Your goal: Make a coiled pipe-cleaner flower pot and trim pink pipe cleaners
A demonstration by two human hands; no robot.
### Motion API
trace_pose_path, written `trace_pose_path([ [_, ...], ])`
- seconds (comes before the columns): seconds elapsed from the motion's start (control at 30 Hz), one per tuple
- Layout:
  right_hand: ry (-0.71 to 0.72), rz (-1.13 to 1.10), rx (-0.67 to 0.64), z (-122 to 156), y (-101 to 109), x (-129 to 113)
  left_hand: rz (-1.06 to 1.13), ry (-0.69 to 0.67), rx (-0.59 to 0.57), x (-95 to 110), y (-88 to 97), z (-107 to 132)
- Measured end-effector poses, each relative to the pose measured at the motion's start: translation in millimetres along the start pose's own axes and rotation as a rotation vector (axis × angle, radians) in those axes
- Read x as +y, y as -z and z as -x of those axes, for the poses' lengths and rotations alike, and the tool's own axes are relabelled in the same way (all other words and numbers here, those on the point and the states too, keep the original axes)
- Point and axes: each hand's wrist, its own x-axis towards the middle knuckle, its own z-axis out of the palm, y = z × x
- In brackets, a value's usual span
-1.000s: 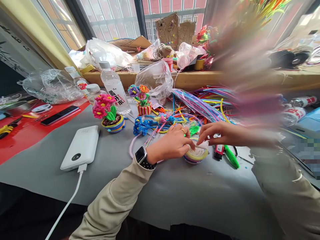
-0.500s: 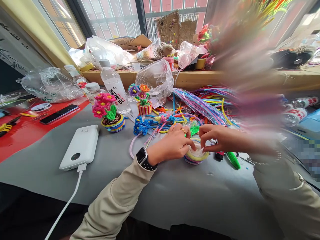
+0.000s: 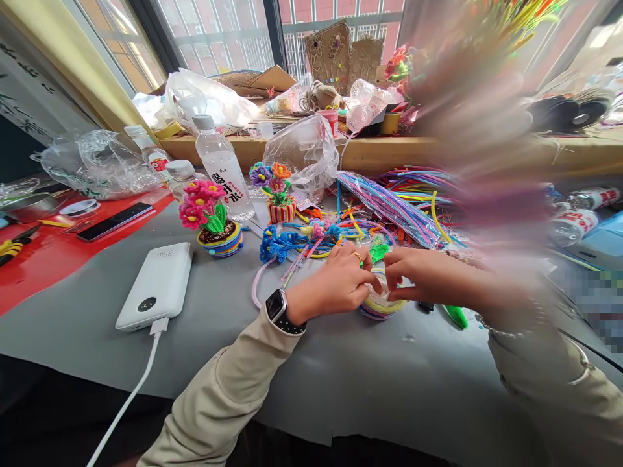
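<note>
A small round pot (image 3: pixel 377 314), wrapped in yellow, blue and purple pipe cleaners, stands upright on the grey table between my hands. Thin white lining (image 3: pixel 382 290) shows inside its mouth. My left hand (image 3: pixel 341 280), with a ring and a watch, is closed at the left rim, its fingertips dipping inside. From the right, my right hand (image 3: pixel 428 277) has its fingertips pinched on the lining within the pot. Behind my fingers lies a green pipe-cleaner leaf (image 3: pixel 378 251). Blue pipe-cleaner flowers (image 3: pixel 276 244) lie to the left.
Two finished flower pots, one with pink flowers (image 3: pixel 202 204) and one striped (image 3: pixel 281 209), stand left and behind. A power bank (image 3: pixel 156 285) with a cable lies left. Pipe-cleaner bundles (image 3: pixel 389 204) and a water bottle (image 3: pixel 224 168) are further back. The upper right is blurred.
My right hand has shifted slightly left and lower into the pot, with its fingers closer to my left hand. My left hand has barely moved.
</note>
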Motion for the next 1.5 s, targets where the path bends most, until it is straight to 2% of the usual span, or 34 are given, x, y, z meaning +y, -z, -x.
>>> trace_pose_path([
  [0.13,-0.051,0.070,0.013,0,-3,-3,0.028,0.002,0.033,1,-1.4,3],
  [0.37,-0.130,-0.016,0.014,-1,-3,-5,0.110,0.011,0.106,-1,-9.9,-1],
  [0.6,-0.087,-0.117,0.006,-4,-1,0,0.067,0.092,0.060,1,-5.1,-8],
  [0.77,-0.157,-0.126,-0.020,-7,-3,-3,0.054,0.127,0.039,3,-1.3,-9],
  [0.87,-0.156,-0.193,0.017,-3,1,1,0.109,0.139,0.096,-2,0.7,-4],
  [1.0,-0.097,-0.304,0.094,8,8,13,0.187,0.186,0.247,-10,4.3,4],
  [1.07,-0.063,-0.332,0.084,13,11,18,0.217,0.210,0.292,-13,5.0,5],
  [1.23,-0.041,-0.382,0.020,17,15,22,0.239,0.180,0.277,-11,1.0,3],
  [1.37,-0.080,-0.434,0.095,16,14,22,0.247,0.194,0.252,-9,-4.8,-1],
  [1.5,-0.102,-0.443,0.289,15,14,22,0.250,0.197,0.241,-7,-9.6,-8],
])
